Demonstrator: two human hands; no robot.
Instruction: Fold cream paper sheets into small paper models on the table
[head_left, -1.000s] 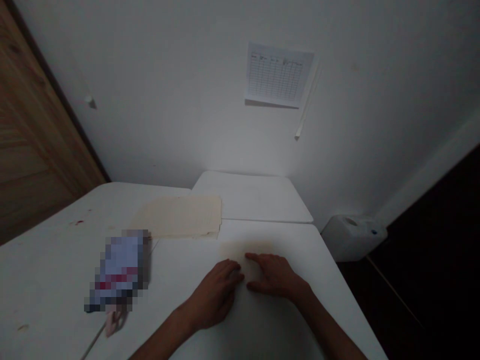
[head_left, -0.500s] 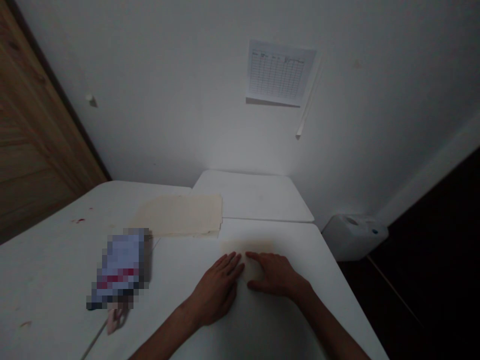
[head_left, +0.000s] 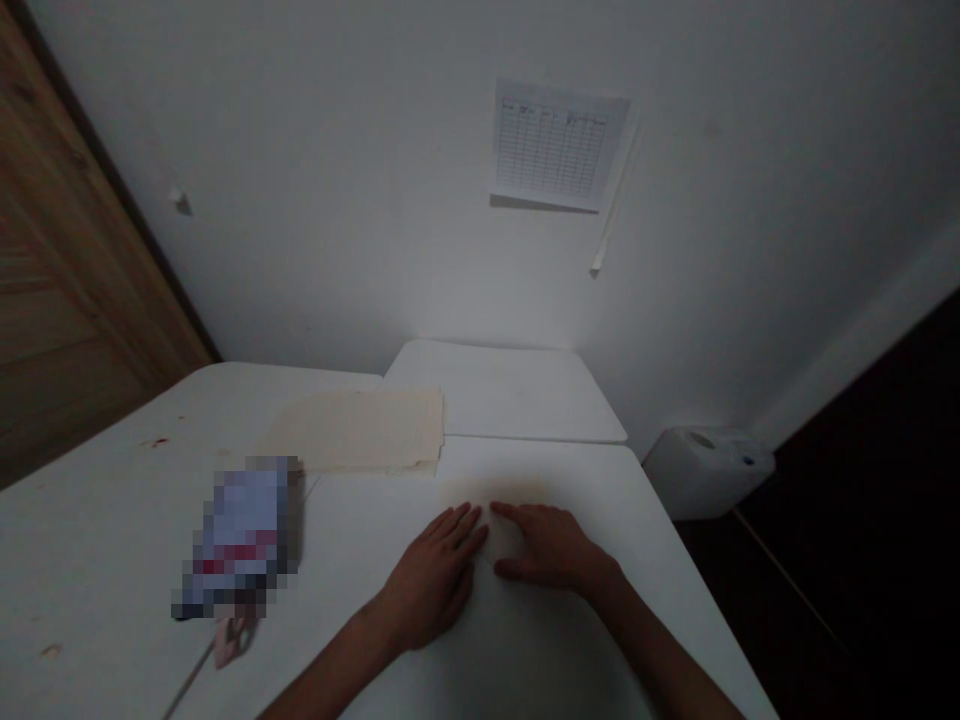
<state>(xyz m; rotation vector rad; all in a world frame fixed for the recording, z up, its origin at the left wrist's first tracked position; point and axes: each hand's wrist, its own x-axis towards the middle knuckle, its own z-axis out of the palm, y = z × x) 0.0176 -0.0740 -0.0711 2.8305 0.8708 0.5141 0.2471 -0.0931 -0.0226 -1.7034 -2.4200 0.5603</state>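
Note:
My left hand [head_left: 435, 575] lies palm down on the white table [head_left: 390, 680], its fingers stretched forward. Close beside it, my right hand [head_left: 551, 545] rests with the fingertips pointing left and the thumb held apart from the fingers. A narrow gap separates the two hands. Just beyond the fingertips shows a faint cream-coloured patch [head_left: 495, 491], perhaps a thin sheet; the hands hide part of it. A faint line runs in the gap between the hands, and I cannot tell whether it is a sheet's edge. Neither hand grips anything visible.
Cream-coloured sheets [head_left: 367, 430] lie stacked at the back left. A pixelated bluish item [head_left: 244, 525] with a pink strap [head_left: 234, 640] is on the left. A smaller white tabletop [head_left: 510, 390] meets the wall, where a printed chart [head_left: 551, 145] hangs. A white container [head_left: 709, 470] stands right.

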